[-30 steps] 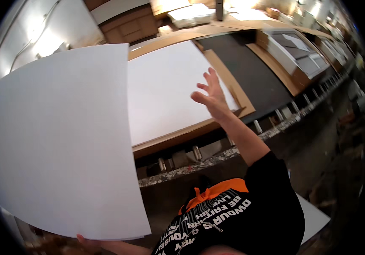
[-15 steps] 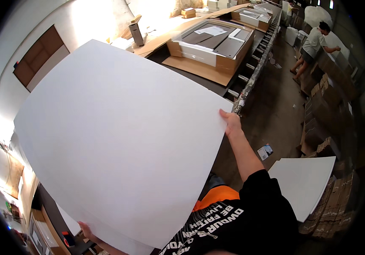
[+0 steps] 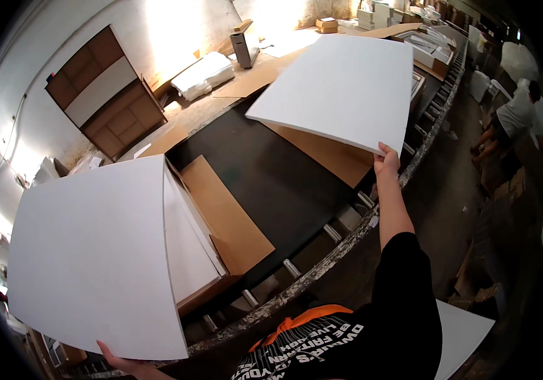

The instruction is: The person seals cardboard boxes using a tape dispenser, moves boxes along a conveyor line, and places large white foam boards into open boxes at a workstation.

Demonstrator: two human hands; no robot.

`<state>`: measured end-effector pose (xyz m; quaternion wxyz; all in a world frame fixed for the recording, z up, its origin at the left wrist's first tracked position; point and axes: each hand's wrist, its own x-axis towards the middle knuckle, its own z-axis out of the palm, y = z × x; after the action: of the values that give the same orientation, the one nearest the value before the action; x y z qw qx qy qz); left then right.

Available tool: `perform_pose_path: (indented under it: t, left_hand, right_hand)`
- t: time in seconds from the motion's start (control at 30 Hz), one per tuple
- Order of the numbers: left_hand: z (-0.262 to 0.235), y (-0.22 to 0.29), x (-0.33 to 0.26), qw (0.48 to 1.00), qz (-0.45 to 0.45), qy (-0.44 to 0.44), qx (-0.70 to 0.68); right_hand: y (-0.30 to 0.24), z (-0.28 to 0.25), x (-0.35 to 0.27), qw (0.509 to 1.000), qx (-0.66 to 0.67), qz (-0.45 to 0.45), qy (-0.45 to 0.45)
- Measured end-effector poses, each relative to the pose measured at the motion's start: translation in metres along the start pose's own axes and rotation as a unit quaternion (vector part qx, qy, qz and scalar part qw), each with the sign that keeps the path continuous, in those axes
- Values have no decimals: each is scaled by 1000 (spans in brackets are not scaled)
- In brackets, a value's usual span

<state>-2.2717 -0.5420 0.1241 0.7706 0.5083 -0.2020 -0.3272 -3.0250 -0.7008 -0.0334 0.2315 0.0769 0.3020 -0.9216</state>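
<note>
A dark workbench point(image 3: 271, 177) carries brown cardboard sheets point(image 3: 224, 215) and stacked white boards point(image 3: 186, 247).

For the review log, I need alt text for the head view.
The person holds two white boards over a dark conveyor belt: the right hand grips one white board, the left hand the other white board. Flat cardboard sheets lie beneath.

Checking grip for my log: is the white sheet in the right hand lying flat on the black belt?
No: the right hand holds the white sheet by its corner, raised above the black belt.
</note>
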Motion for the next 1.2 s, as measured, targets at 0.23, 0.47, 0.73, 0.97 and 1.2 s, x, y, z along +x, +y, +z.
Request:
perform_pose_path:
  t: [0.23, 0.47, 0.73, 0.97, 1.2]
  left_hand:
    - [-31, 0, -44, 995, 25, 74, -56]
    - [-131, -5, -46, 982, 128, 107, -91]
    - [-174, -17, -93, 956, 82, 134, -247]
    - [-308, -30, -88, 937, 61, 132, -318]
    - [-449, 66, -39, 952, 111, 89, -272]
  right_hand:
    - [49, 2, 176, 995, 99, -5, 2]
    - [130, 50, 42, 869, -386, 220, -219]
    - [155, -20, -495, 465, -173, 611, -616]
    - [142, -134, -696, 253, -170, 652, -694]
    - [117, -128, -901, 269, -295, 659, -637]
